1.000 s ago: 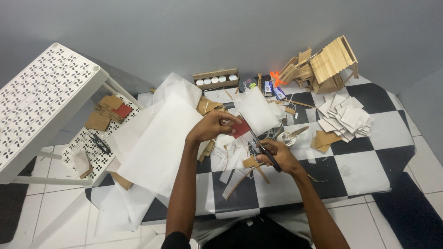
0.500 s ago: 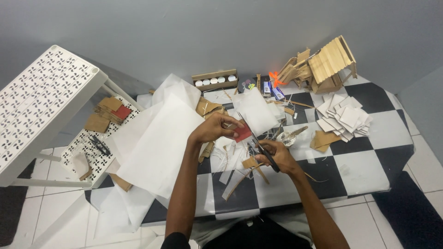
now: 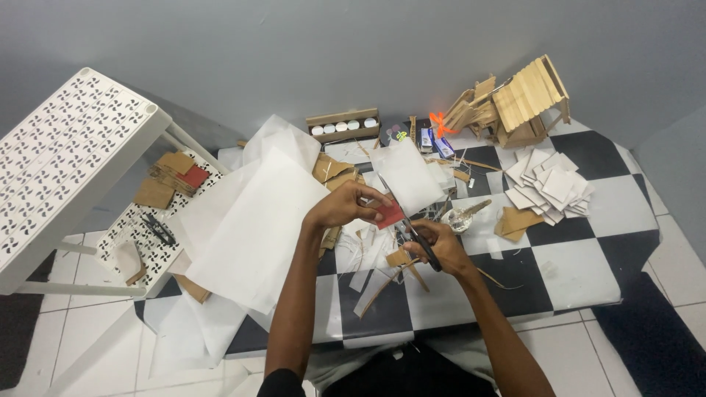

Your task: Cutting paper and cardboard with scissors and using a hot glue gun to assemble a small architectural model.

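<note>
Left hand [image 3: 344, 206] pinches a small flat red card [image 3: 390, 215]; right hand [image 3: 435, 248] grips black-handled scissors [image 3: 407, 224], thin blades at the card's edge, above the checkered table [image 3: 573, 272].

Even soft light, maybe slight edge distortion.

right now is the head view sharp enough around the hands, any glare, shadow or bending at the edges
Head view: even, soft light, no glare on the black-and-white checkered table; faint shadows only; the left hand pinching the small red card piece and the right hand with the black-handled scissors are fairly sharp; wide-angle bending curves the white perforated plastic shelf at the frame edge.
</note>
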